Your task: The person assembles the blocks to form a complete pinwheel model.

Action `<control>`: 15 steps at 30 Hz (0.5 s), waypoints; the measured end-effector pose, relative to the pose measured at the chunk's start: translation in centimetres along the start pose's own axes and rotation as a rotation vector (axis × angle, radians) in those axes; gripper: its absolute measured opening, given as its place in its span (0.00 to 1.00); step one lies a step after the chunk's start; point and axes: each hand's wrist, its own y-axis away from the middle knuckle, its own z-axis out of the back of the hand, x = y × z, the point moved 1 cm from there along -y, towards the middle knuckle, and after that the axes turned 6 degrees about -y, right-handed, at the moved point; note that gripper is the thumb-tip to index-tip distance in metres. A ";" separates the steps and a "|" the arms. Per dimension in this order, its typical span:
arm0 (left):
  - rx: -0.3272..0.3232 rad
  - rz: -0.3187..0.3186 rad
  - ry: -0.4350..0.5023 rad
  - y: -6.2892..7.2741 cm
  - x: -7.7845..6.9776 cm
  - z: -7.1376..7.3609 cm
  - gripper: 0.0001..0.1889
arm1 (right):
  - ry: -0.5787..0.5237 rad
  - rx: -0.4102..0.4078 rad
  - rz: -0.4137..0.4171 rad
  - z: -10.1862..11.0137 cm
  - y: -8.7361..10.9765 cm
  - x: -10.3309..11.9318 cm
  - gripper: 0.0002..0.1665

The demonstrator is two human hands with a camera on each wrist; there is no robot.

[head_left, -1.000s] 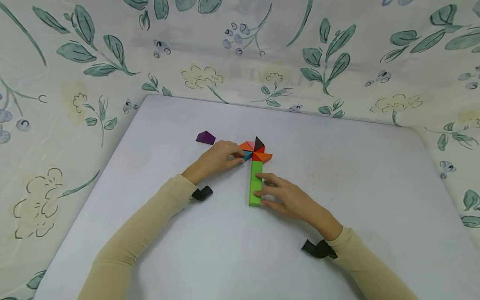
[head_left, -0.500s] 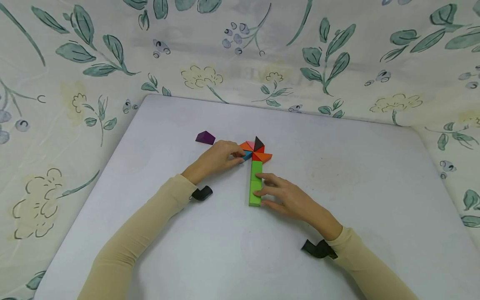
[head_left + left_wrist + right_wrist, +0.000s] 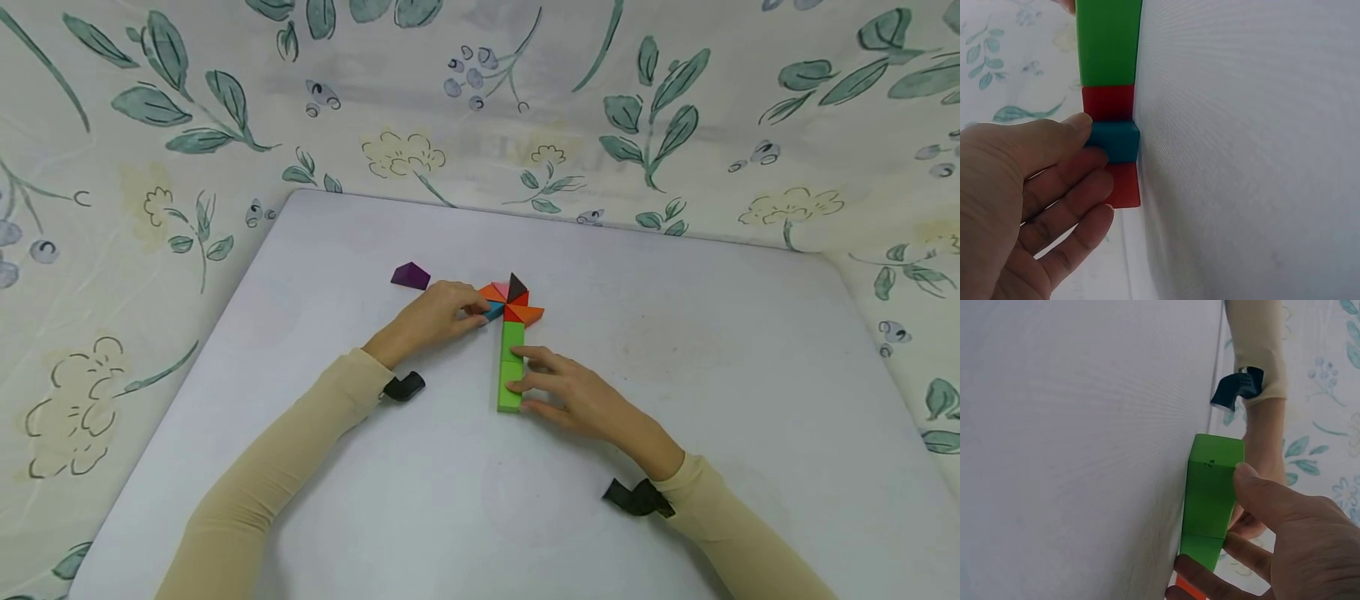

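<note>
In the head view, several small wedge blocks meet in a pinwheel: a black triangle (image 3: 517,287), a pink wedge (image 3: 501,288), an orange wedge (image 3: 530,314), red wedges and a blue triangular block (image 3: 493,312). Below it, two green blocks (image 3: 512,340) stand end to end like a stem. My left hand (image 3: 438,312) pinches the blue block (image 3: 1116,142) between thumb and fingers at the pinwheel's left side. My right hand (image 3: 573,396) lies along the stem's right side, with extended fingertips touching the green blocks (image 3: 1213,494) and its thumb at the near end's edge.
A purple block (image 3: 411,276) lies apart, beyond my left hand. White table (image 3: 720,358) surrounds the blocks, with floral cloth (image 3: 555,108) behind its far edge. Black straps hang at the left wrist (image 3: 405,387) and right wrist (image 3: 637,498).
</note>
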 end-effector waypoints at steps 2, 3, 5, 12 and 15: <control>0.000 0.000 0.001 0.0 0.0 0.0 0.09 | -0.001 0.002 0.001 0.0 0.0 0.0 0.16; 0.000 0.002 0.003 0.0 0.0 0.0 0.09 | 0.000 0.003 -0.001 0.0 0.0 0.0 0.16; 0.001 0.005 0.003 0.0 0.0 0.0 0.09 | 0.001 0.007 -0.004 0.0 0.0 0.0 0.16; 0.013 0.018 -0.002 0.0 0.0 0.0 0.10 | -0.004 0.009 -0.011 0.0 0.0 0.0 0.16; 0.013 0.018 -0.005 0.0 0.0 0.0 0.10 | -0.006 0.011 -0.014 0.0 0.0 0.0 0.16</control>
